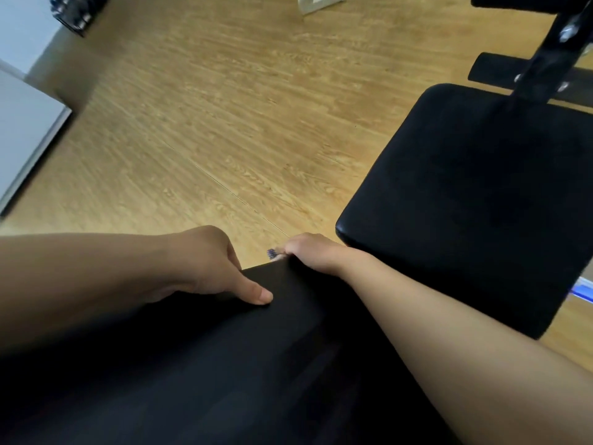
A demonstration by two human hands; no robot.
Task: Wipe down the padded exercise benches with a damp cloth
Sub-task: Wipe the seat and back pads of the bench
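Black and smooth, the near bench pad (224,364) fills the lower frame, seemingly running lengthwise away from the person. At its far edge the left hand (205,264) grips the rim, thumb on top, fingers folded out of sight. Beside it the right hand (309,253) curls round the cloth (272,253), a blue-patterned scrap showing. The second pad (465,203) lies further right, nearer that hand.

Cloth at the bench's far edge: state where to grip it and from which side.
Only a blue-patterned tip of the cloth shows, left of the right hand, whose curled fingers cover the rest at the bench pad edge. Pinch that tip, probably coming from the left.
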